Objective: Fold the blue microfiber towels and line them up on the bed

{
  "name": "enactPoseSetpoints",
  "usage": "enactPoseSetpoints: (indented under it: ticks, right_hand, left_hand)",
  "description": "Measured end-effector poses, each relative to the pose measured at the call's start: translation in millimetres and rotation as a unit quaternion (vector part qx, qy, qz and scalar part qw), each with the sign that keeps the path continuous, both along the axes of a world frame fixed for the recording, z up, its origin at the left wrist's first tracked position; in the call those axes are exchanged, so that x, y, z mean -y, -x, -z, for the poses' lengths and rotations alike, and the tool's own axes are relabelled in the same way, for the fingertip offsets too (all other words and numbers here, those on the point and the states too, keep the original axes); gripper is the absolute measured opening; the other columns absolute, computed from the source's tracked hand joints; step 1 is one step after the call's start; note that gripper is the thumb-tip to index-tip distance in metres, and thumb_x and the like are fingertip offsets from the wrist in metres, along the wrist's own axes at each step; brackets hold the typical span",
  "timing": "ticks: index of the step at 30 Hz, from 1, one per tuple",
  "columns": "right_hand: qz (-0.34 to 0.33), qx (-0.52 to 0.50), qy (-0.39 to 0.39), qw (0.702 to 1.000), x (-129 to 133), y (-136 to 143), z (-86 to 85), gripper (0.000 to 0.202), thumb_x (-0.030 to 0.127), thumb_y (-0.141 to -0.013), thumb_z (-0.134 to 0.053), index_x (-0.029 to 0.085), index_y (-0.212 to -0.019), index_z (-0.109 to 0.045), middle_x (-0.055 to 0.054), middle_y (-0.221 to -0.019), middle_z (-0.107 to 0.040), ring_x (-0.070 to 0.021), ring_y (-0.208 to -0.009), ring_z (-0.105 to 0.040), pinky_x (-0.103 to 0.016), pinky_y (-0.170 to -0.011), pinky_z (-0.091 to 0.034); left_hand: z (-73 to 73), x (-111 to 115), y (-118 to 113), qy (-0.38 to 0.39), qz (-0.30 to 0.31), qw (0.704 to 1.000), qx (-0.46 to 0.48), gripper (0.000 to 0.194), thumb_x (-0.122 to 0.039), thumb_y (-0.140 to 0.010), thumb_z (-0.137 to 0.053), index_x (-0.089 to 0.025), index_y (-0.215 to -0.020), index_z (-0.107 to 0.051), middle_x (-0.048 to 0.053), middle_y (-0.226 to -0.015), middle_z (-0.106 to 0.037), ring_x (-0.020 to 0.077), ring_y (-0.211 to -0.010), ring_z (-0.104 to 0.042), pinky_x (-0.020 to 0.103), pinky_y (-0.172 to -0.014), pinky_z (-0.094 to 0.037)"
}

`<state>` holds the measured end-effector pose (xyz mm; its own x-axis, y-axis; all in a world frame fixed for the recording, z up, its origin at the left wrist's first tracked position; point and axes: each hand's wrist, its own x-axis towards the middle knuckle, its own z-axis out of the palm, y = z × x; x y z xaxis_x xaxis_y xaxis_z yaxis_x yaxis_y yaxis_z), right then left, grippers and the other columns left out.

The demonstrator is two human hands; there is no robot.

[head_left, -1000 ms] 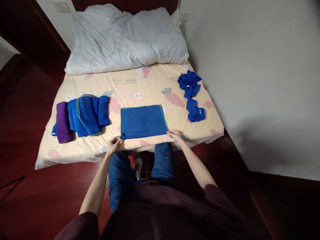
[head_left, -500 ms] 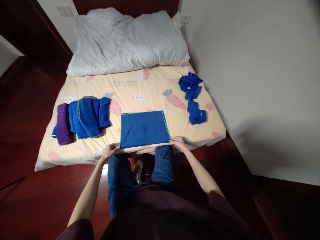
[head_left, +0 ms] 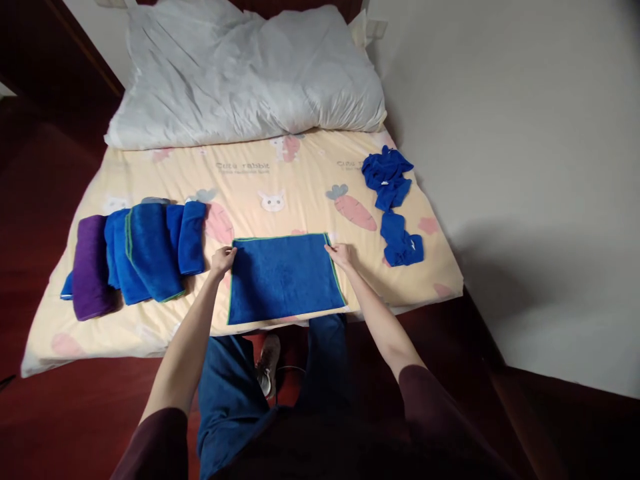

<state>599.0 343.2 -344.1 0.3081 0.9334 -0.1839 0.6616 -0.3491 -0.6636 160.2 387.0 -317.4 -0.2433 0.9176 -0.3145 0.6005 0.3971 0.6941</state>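
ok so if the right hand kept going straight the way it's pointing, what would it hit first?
The right hand, at the flat blue towel's far right corner, points up the bed and slightly left. Bare sheet lies ahead; the first thing would probably be the white pillow, though depth is hard to judge.

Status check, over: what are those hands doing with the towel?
Left hand and right hand pinch far corners of flat blue towel. Folded towels left, apart. Nothing in the way.

White duvet point(head_left: 245, 73) at bedhead; rolled towels point(head_left: 135, 257) left; crumpled blue cloths point(head_left: 393, 200) right
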Motion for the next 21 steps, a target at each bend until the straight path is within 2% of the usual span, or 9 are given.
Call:
enactPoseSetpoints:
  ticks: [3,6,11,17,21]
  right_hand:
    - [0.014,0.035,-0.005,0.999,-28,4,4.8,0.034,0.046,-0.098,-0.064,0.018,-0.082,-0.074,-0.007,-0.078,-0.075,-0.0204,-0.077,-0.068,-0.025,-0.066,-0.040]
    - [0.003,0.086,-0.002,0.996,-39,6,7.3,0.031,0.042,-0.104,-0.059,0.019,-0.098,-0.078,-0.009,-0.092,-0.079,-0.0211,-0.081,-0.068,-0.026,-0.071,-0.040]
    - [-0.023,0.167,0.018,0.986,-37,7,6.4,0.034,0.041,-0.111,-0.050,0.020,-0.112,-0.077,-0.009,-0.096,-0.078,-0.0211,-0.082,-0.065,-0.027,-0.074,-0.039]
    - [-0.003,0.191,0.032,0.981,-33,9,-0.6,0.036,0.036,-0.116,-0.042,0.017,-0.124,-0.072,-0.014,-0.110,-0.078,-0.0229,-0.091,-0.069,-0.029,-0.079,-0.040]
    - [0.025,0.190,0.045,0.980,-34,12,-5.6,0.036,0.032,-0.116,-0.041,0.014,-0.128,-0.069,-0.017,-0.117,-0.077,-0.0244,-0.097,-0.070,-0.029,-0.082,-0.042]
  left_hand:
    - [5.8,-22,-9,-0.011,-0.006,0.999,-0.042,0.036,-0.037,-0.099,-0.059,-0.012,-0.118,-0.076,0.021,-0.119,-0.080,0.0341,-0.121,-0.074,0.043,-0.110,-0.053]
    - [10.9,-29,-14,-0.010,-0.006,0.997,-0.071,0.036,-0.035,-0.103,-0.052,-0.014,-0.124,-0.073,0.021,-0.127,-0.078,0.0345,-0.125,-0.072,0.044,-0.112,-0.050]
    - [14.0,-29,-18,-0.011,0.004,0.991,-0.131,0.036,-0.035,-0.107,-0.046,-0.016,-0.125,-0.071,0.020,-0.126,-0.078,0.0340,-0.122,-0.072,0.043,-0.107,-0.051]
    - [7.0,-31,-27,-0.018,0.024,0.986,-0.165,0.036,-0.035,-0.109,-0.044,-0.017,-0.127,-0.069,0.020,-0.122,-0.079,0.0336,-0.117,-0.073,0.040,-0.100,-0.052]
    - [3.1,-33,-34,-0.021,0.016,0.983,-0.181,0.037,-0.038,-0.110,-0.044,-0.018,-0.129,-0.069,0.021,-0.122,-0.078,0.0331,-0.115,-0.073,0.040,-0.097,-0.053]
